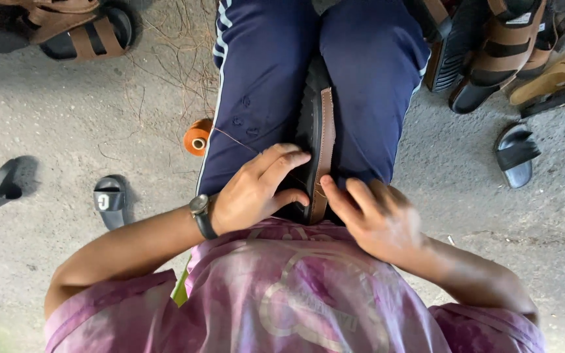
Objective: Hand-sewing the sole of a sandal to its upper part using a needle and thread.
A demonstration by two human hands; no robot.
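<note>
Sandal (pixel 318 140), black sole with brown strap, is clamped between the knees and pinched by both hands: left hand (pixel 256 189), right hand (pixel 377 219). Thread from the orange spool (pixel 197 137) beyond the left hand is best kept taut.

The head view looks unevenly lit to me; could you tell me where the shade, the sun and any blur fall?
Head view: shade covers the left hand, right hand and sandal clamped between the knees; sun falls on the ground at far right and bottom left; the pink shirt nearest the lens is soft; wide-angle distortion stretches the corners.
</note>
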